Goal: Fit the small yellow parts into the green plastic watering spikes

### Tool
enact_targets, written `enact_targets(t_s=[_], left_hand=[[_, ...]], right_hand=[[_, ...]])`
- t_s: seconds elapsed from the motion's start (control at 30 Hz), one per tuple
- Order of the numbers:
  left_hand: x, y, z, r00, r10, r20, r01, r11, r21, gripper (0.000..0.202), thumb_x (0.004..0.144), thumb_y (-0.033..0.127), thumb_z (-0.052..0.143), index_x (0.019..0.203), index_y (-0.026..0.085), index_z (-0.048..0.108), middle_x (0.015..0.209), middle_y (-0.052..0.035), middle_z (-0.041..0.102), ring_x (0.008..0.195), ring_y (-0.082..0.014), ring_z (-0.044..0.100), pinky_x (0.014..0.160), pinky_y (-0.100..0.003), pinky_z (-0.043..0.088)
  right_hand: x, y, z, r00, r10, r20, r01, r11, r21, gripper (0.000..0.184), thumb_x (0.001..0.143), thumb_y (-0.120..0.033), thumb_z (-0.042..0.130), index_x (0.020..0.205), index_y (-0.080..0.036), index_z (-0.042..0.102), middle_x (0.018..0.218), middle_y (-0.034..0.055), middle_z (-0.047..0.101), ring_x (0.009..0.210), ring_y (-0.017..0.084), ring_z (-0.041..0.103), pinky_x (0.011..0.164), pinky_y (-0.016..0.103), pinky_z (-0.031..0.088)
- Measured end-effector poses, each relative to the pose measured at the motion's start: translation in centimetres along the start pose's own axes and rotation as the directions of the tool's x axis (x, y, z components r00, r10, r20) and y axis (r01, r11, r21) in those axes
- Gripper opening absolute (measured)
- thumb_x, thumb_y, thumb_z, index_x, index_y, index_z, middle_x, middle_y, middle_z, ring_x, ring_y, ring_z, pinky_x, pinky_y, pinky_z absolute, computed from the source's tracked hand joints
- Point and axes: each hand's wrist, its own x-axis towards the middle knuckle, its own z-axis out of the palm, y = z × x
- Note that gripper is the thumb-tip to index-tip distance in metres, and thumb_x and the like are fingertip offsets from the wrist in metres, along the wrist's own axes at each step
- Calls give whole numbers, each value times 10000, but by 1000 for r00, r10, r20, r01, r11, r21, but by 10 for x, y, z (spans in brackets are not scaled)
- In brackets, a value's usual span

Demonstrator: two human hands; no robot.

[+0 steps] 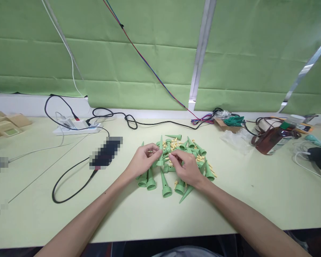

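Observation:
My left hand point(147, 159) is closed on a hollow green plastic spike point(161, 151), held upright with its tip up and its wide collar down. Just to the right, my right hand point(186, 166) is closed in a pinch, thumb and forefinger pressed together close to the spike. Whatever sits between those fingertips is too small to name. Around and beneath both hands lies a pile of similar green spikes point(166, 187), mixed with small yellow plastic pieces point(176, 144). My hands cover part of the pile.
Left of the pile lies a pixelated dark device point(105, 153) on a black cable. Behind it is a white power strip point(79, 126). To the right are a brown bottle point(274, 139), clear plastic wrap point(238, 141) and a small cardboard box point(227, 125). Cardboard pieces point(5, 125) sit far left.

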Motion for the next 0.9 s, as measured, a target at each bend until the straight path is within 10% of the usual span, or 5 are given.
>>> enact_targets(t_s=[0.9], left_hand=[[-2, -4, 3, 998, 35, 58, -35, 999, 3, 277, 875, 439, 570, 813, 169, 578, 681, 30, 499, 578, -93, 401, 528, -218, 315]], right_hand=[[-1, 5, 3, 999, -21, 25, 21, 1000, 11, 216, 960, -250, 476, 785, -184, 585, 621, -19, 499, 543, 120, 420, 560, 255, 342]])
